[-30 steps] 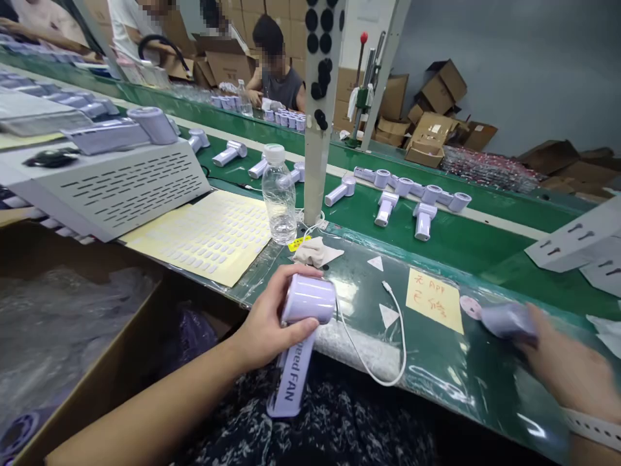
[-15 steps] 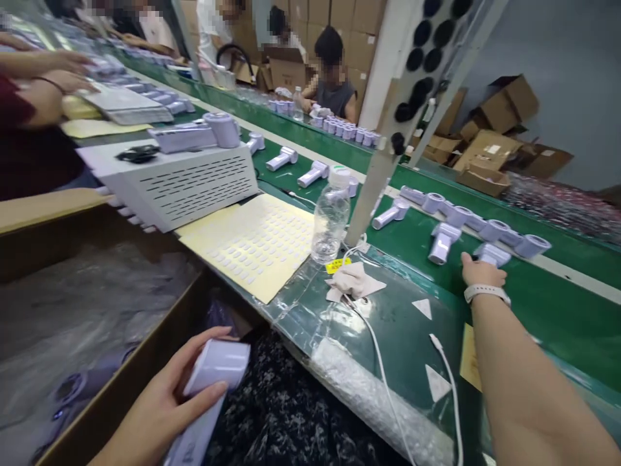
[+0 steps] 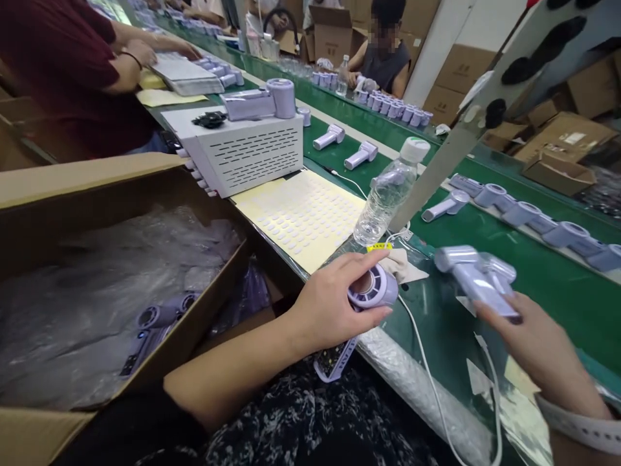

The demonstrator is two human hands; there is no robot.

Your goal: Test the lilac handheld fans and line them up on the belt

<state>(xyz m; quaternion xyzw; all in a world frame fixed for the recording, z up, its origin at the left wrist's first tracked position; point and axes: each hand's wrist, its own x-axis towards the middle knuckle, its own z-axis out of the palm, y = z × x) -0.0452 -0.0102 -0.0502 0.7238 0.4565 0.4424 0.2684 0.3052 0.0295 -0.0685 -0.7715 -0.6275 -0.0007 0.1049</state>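
In the head view, my left hand is closed around a lavender handheld fan by its round head. Its vent ring faces up, and its handle hangs down over my lap with small parts showing inside. On the right, my right hand is closed on the handle of another lavender handheld fan, slightly blurred, above the table edge by the belt. A further fan shows close behind it; I cannot tell whether my hand holds that one too. A white cable lies between my hands.
An open carton with plastic bags and fans stands left. On the bench are a sticker sheet, a clear bottle against a post, and a vented white box. The green belt carries several fans. Co-workers sit beyond and at left.
My left hand has moved right and up with its fan, whose vent ring now shows. My right hand has drawn back from the belt with a fan. The view has shifted left.
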